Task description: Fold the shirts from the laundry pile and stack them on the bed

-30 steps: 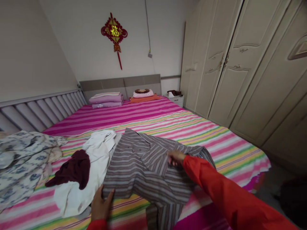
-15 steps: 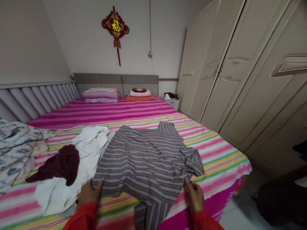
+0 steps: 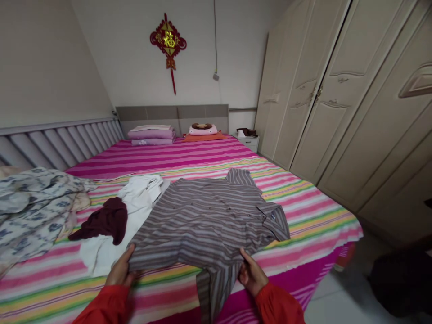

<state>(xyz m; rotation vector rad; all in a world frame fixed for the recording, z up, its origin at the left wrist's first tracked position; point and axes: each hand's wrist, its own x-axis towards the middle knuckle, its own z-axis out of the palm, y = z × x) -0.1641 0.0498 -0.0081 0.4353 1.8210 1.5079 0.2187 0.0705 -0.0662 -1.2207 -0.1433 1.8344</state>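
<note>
A grey striped shirt point(image 3: 209, 220) lies spread flat on the striped bed sheet point(image 3: 303, 211), collar to the right, one sleeve hanging over the near edge. My left hand point(image 3: 120, 272) pinches the shirt's near left corner. At the near hem by the hanging sleeve, my right hand point(image 3: 251, 273) grips the fabric. Both arms wear red sleeves.
A white garment point(image 3: 135, 211) with a dark maroon cloth point(image 3: 106, 222) on it lies left of the shirt. A floral quilt point(image 3: 30, 207) is bunched at far left. Folded pillows point(image 3: 151, 134) sit by the headboard. Wardrobe doors point(image 3: 337, 90) line the right side.
My right hand drew back from the shirt's middle to its near hem and closed on it. The shirt now lies flatter. My left hand stayed at the near left corner.
</note>
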